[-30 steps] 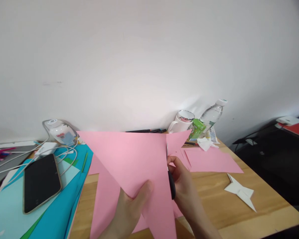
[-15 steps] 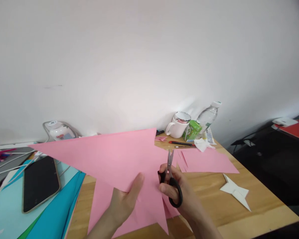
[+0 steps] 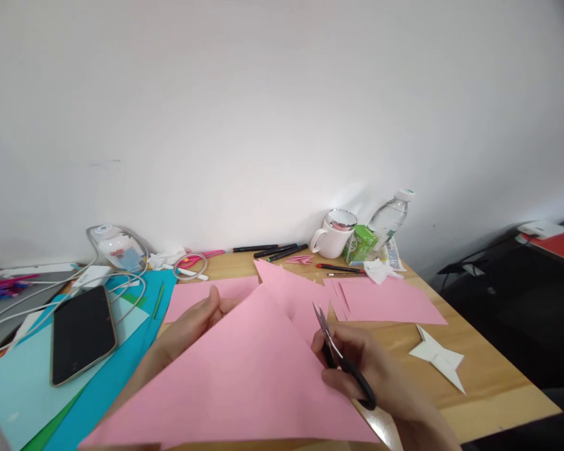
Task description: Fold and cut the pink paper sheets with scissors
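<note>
A large cut piece of pink paper [image 3: 244, 376] stands raised and tilted in front of me, its pointed top near the middle of the view. My left hand [image 3: 195, 322] is behind its left edge, closed on it, thumb up; the other fingers are mostly hidden by the paper. In my right hand [image 3: 364, 360] is a pair of scissors [image 3: 328, 335] with black handles, blades pointing up and nearly together. That hand's fingertips are close to the paper's right edge; I cannot tell whether they touch it.
More pink sheets [image 3: 390, 300] lie on the wooden table [image 3: 493, 401], with a white paper star [image 3: 439, 357] at right. Behind are a white mug [image 3: 334, 237], green box [image 3: 361, 244], water bottle [image 3: 391, 216] and black markers [image 3: 282, 250]. A phone [image 3: 83, 335] and cables are left.
The pink paper has swung down and turned over toward me, uncovering markers and a pink cable-side item behind. My left hand has moved up and left behind it; the scissors have moved slightly right and tilted.
</note>
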